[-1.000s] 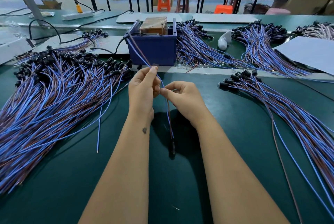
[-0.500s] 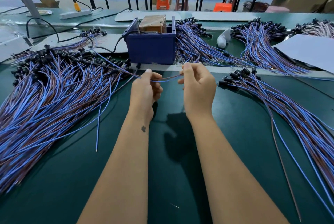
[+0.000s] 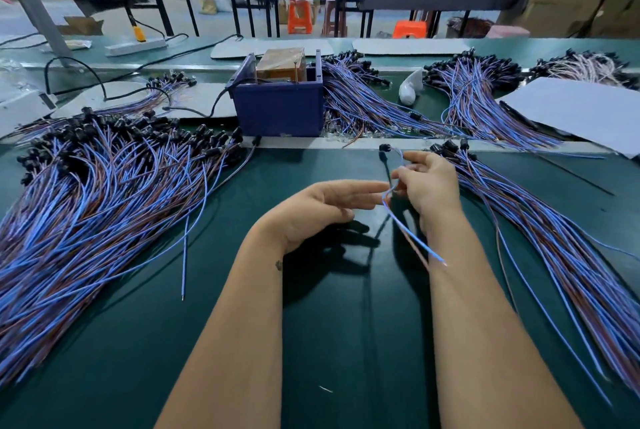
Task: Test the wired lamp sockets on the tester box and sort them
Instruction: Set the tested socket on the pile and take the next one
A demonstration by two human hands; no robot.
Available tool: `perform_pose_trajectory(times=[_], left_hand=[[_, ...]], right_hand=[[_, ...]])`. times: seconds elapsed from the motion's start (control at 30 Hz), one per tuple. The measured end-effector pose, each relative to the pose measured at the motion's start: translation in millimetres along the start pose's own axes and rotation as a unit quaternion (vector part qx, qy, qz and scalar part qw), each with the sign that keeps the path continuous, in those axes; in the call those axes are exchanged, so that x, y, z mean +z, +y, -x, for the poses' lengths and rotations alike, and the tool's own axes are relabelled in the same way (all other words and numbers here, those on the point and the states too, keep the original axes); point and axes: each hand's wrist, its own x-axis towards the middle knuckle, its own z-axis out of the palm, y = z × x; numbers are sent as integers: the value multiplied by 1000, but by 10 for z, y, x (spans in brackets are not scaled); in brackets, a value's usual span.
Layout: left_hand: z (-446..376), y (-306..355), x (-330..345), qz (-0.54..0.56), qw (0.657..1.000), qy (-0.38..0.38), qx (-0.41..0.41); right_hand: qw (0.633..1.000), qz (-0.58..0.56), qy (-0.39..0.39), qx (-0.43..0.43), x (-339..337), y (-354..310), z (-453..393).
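Right hand point(image 3: 431, 186): it is lifted over the green table point(image 3: 346, 342), in front of the blue box point(image 3: 278, 110) and a little to the right of it. The fingers are curled and pinch one wired socket.
Wired socket point(image 3: 383, 148): the black head points up and away, toward the blue box but apart from it. Its blue and brown wires point(image 3: 412, 238) bend through the fingers and hang down toward the person, across the right forearm.
Left hand point(image 3: 322, 202): it is straight in front of the blue box, with fingers stretched out toward the right hand. It holds nothing; the fingertips point(image 3: 375, 198) are just beside the wires, but if they touch I cannot tell.
Big pile point(image 3: 97, 200): many sockets with blue and brown wires lie left of the blue box.
Smaller pile point(image 3: 554, 238): it lies right of the blue box, close beside the right hand.
Other bundles point(image 3: 367, 103): they lie just right of the blue box, behind the pale strip.
Blue box: a brown block point(image 3: 282, 63) stands in it, and a black cable point(image 3: 194, 112) leaves it on the left side.
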Motion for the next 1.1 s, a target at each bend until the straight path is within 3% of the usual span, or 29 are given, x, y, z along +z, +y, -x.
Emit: perform_pose_trajectory(times=[0.17,0.43,0.5,0.6,0.7,0.77,0.87,0.97,1.1], left_hand=[[-20,-18,-5,5,1000,21,-6],[-47,-6,46,10,997,68,-30],[-76,-5,61,31,988,144,-33],[-125,-24,51,11,950,308,-39],[-84,-57,-51,-100,885,453,-50],[-16,-93,-147,-209,826,517,-80],[50,-132,-232,-338,763,525,-167],[67,-115,-265,-372,757,470,-261],[107,-100,-373,-368,758,461,-278]], right_hand=[[971,219,-75,-62,-491,-166,-134],[876,472,90,-39,-717,-302,-122],[880,459,114,-40,-544,-313,-52],[898,418,88,-104,-112,-297,97],[943,288,-5,-165,411,-242,325],[966,201,-75,-143,682,-167,467],[955,240,-121,-123,856,-20,542],[966,190,-126,-125,806,6,497],[980,90,-146,-99,711,22,476]])
